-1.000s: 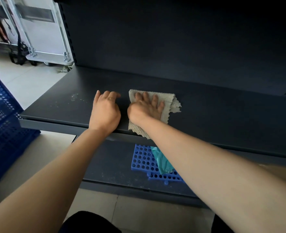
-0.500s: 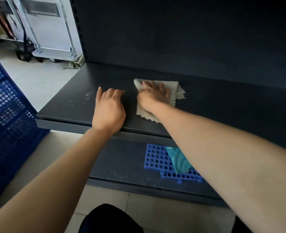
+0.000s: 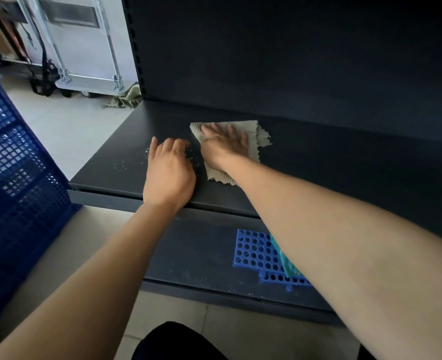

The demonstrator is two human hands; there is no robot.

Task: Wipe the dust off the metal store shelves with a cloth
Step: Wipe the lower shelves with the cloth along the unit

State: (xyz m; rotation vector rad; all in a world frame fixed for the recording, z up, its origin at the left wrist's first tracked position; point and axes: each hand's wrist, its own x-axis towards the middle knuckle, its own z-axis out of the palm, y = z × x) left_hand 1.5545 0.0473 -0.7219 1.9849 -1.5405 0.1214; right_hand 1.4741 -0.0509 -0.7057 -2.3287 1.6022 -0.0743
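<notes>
Since a second ago, the right hand (image 3: 226,144) and the cloth (image 3: 252,128) under it have slid back from the front edge of the shelf (image 3: 344,165), which the cloth then overhung, toward 12 o'clock; the cloth now lies wholly on the shelf top, left of the shelf's middle. The left hand (image 3: 169,172) has stayed near the front edge. The right hand lies flat on the cloth, fingers straight and slightly spread, pressing it down; the ribbed beige fabric shows beyond the fingertips and at 6 o'clock of the wrist, with a ragged corner at 3 o'clock. The left hand rests on the bare shelf at 8 o'clock of the cloth, just beside it and apart from it, fingers loosely bent with tips on the metal, thumb out to the side, holding nothing. Pale dust specks (image 3: 126,166) lie at 9 o'clock of the left hand, with more between the two hands. On the lower shelf (image 3: 193,250), at 6 o'clock, lies a blue perforated panel (image 3: 251,252) with a teal item (image 3: 287,266) on it, partly hidden by the right forearm. A blue crate (image 3: 19,190) stands at 9 o'clock, and a metal cart (image 3: 84,61) at 11 o'clock.
</notes>
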